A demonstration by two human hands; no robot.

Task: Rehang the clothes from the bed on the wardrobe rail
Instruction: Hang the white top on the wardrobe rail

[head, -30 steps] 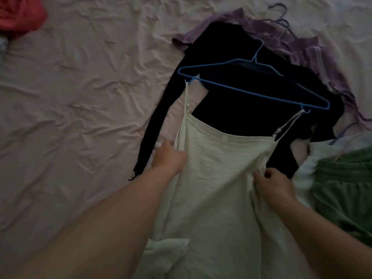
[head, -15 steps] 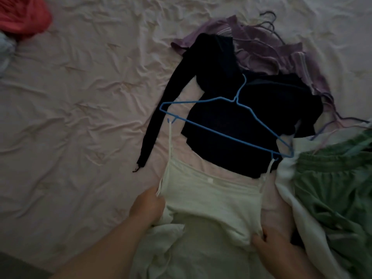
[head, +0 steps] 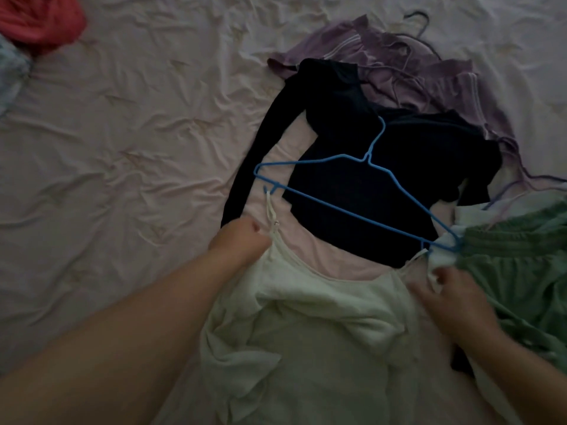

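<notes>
A white strappy dress [head: 310, 326] lies on the bed with both thin straps hooked on a blue wire hanger [head: 343, 207]. The hanger rests across a black long-sleeved top [head: 377, 185]. My left hand [head: 239, 243] grips the dress's upper left edge, just below the left strap. My right hand [head: 454, 299] pinches the fabric at the upper right corner, near the right strap. The dress's lower part is bunched between my forearms.
A green garment [head: 521, 271] lies at the right, touching the hanger's end. A purple garment [head: 429, 75] with thin hangers lies behind the black top. A red cloth [head: 40, 19] sits at the far left corner. Wrinkled pale sheet [head: 122, 148] covers the bed.
Both hands have slid back up the dress to its top corners after pulling it toward me. The hanger now sits lower and more tilted on the black top than a second ago.
</notes>
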